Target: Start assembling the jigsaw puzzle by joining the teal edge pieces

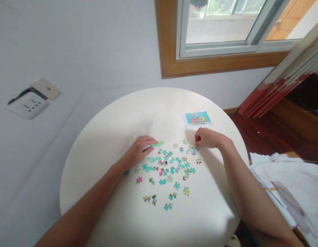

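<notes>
Many small jigsaw puzzle pieces (pixel 162 181), mostly teal with some pink and yellow, lie scattered over the white table. My left hand (pixel 138 151) rests at the left of them, fingers stretched and thumb apart. Its fingertips touch a short teal strip of puzzle pieces (pixel 159 143). On the right, my right hand (pixel 207 137) is closed, its curled fingertips down at a teal puzzle piece (pixel 197 148) that is mostly hidden. Right beside those fingertips lies a small cluster of pieces (pixel 193 150). Beyond this hand is a picture card (pixel 198 119) with pink and yellow cartoon figures.
The round white table (pixel 110 120) stands near a pale wall with a socket (pixel 29 104). A wood-framed window (pixel 169 65) is behind it. At the right are a red and cream curtain (pixel 267 96) and a heap of white papers or bags (pixel 290 185).
</notes>
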Demonstrator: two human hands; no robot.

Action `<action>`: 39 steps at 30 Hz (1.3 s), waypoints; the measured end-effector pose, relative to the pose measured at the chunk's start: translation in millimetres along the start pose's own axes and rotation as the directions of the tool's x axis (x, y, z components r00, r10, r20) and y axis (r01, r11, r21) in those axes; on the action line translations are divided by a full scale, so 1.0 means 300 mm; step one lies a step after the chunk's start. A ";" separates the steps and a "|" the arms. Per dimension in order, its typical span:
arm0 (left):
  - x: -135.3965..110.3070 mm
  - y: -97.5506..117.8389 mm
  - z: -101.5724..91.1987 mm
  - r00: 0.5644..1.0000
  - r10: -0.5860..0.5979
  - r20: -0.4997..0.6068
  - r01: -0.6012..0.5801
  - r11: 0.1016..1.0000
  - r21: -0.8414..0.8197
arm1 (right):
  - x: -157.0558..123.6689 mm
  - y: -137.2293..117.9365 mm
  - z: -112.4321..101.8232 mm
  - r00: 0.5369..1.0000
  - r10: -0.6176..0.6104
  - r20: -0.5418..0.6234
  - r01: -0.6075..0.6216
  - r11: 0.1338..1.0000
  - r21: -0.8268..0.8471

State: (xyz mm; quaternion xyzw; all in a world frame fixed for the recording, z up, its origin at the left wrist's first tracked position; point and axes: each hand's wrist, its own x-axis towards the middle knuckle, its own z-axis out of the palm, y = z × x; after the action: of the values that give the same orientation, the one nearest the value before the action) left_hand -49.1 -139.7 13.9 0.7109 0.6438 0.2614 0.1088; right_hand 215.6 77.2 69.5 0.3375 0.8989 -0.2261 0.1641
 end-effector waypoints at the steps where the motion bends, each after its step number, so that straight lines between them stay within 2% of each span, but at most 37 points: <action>1: 0.000 -0.001 0.001 1.000 0.002 0.000 -0.002 1.000 0.000 | 0.001 0.000 0.000 1.000 -0.004 0.000 0.004 1.000 0.004; 9: -0.003 -0.011 0.005 1.000 0.003 -0.003 -0.003 1.000 0.002 | -0.008 -0.006 0.002 0.999 -0.031 0.026 0.031 0.999 0.010; 20: -0.002 -0.009 0.005 1.000 -0.002 -0.003 0.002 1.000 -0.011 | -0.005 0.004 -0.002 1.000 -0.006 0.019 0.005 1.000 0.030; 28: -0.001 -0.001 0.000 1.000 -0.010 0.009 0.010 1.000 -0.001 | -0.002 0.006 0.004 0.999 -0.018 0.036 0.019 1.000 -0.021; 39: -0.002 -0.011 0.005 1.000 0.001 0.005 -0.001 1.000 0.000 | 0.024 0.019 0.008 0.997 -0.024 -0.075 0.026 1.000 0.016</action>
State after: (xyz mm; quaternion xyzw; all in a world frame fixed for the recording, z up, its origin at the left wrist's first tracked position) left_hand -51.2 -139.5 11.0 0.7118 0.6431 0.2599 0.1102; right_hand 214.5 83.7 62.6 0.3359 0.9066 -0.2228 0.1246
